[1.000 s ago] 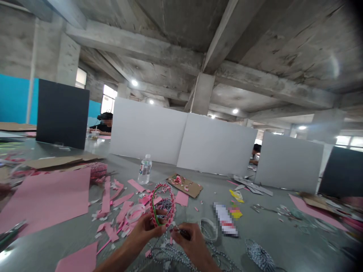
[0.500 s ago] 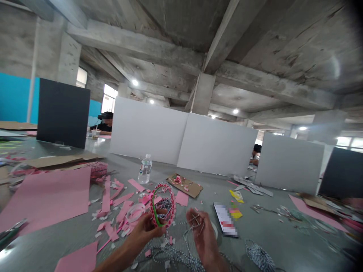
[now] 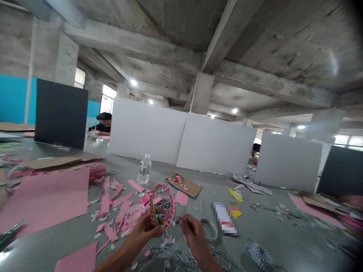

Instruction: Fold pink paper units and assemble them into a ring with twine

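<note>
My left hand [image 3: 147,229] grips the lower left of an upright ring [image 3: 172,206], which has pink dots along its edge and a green inner strip. Grey-and-white cord shows behind the ring's opening. Just right of the ring, my right hand [image 3: 193,230] is closed, thumb and fingers pinching a piece of the patterned cord. More of this cord [image 3: 176,255] lies in loose loops on the table below both hands.
Pink paper strips [image 3: 104,196] and a clear tape roll [image 3: 134,212] lie left of the ring. A water bottle [image 3: 144,170] and cardboard piece [image 3: 184,184] stand or lie beyond. Rightward are a phone [image 3: 225,219] and a cord bundle [image 3: 258,254]. White panels [image 3: 217,143] rise behind.
My right hand has turned from palm-up with cord across its fingers to a pinch on the cord, nearer the ring. My left hand and the ring have barely moved.
</note>
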Demonstrator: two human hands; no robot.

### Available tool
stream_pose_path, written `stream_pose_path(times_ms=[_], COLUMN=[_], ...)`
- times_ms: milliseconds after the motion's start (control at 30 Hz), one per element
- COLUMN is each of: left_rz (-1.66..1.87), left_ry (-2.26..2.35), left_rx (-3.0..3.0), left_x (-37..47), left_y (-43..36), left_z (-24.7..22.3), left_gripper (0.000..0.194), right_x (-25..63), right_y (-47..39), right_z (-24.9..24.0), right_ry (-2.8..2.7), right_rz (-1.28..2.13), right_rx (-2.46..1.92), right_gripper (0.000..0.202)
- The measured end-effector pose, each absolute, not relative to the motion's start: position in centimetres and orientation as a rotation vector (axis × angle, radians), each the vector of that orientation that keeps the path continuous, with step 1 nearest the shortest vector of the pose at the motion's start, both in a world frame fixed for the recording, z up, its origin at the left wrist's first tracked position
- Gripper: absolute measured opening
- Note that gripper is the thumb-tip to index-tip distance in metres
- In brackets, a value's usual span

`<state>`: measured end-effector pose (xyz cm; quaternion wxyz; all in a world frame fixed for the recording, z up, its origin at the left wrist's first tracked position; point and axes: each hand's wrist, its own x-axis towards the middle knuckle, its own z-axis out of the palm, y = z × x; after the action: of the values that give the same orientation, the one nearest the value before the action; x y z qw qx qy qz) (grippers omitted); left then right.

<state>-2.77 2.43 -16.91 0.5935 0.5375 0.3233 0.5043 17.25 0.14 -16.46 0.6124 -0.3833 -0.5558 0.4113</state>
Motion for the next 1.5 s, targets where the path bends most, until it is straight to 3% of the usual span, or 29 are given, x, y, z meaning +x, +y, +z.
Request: stream_pose_path(times_ms=[200, 300, 500, 633, 800, 1067, 1200, 1367, 1500], left_rz=[1.190, 1.193, 1.195, 1.196, 1.202, 1.195, 1.197, 1.199, 1.198], left_ry=[0.796, 0.781, 0.747, 0.758, 0.772, 0.711, 0.752, 0.782, 0.774], left_rx=[1.247, 1.244, 1.253, 1.253, 1.246, 1.247, 1.226, 1.243, 1.261], left_x=[-2.7, -2.6, -2.7, -2.7, -2.7, -2.8, -2.7, -2.7, -2.7], left_y=[3.0, 3.2, 2.8, 2.8, 3.0, 2.6, 2.4, 2.9, 3.1], left_z=[-17.6, -17.8, -17.1, -17.1, -17.8, -17.0, -16.6, -17.3, -17.7], left_gripper=[0.059, 0.060, 0.061, 0.061, 0.058, 0.057, 0.061, 0.063, 0.063], right_x=[17.0, 17.0, 17.1, 17.2, 17.4, 16.7, 17.2, 18.1, 17.5], right_y=[0.6, 0.1, -0.6, 0.1, -0.3, -1.0, 0.2, 0.4, 0.0], right_z=[-16.6, -16.9, -16.7, -16.4, -15.9, -16.1, -16.5, -15.8, -15.8], right_ry=[-0.809, -0.927, -1.411, -1.228, -0.957, -1.342, -1.132, -0.814, -0.861], right_rz=[1.203, 1.166, 0.928, 1.070, 1.233, 0.956, 1.039, 1.194, 1.129], right_rx=[-0.637, -0.744, -0.949, -0.862, -0.728, -1.000, -0.983, -0.716, -0.801], right_gripper=[0.033, 0.032, 0.011, 0.028, 0.033, 0.016, 0.029, 0.019, 0.040])
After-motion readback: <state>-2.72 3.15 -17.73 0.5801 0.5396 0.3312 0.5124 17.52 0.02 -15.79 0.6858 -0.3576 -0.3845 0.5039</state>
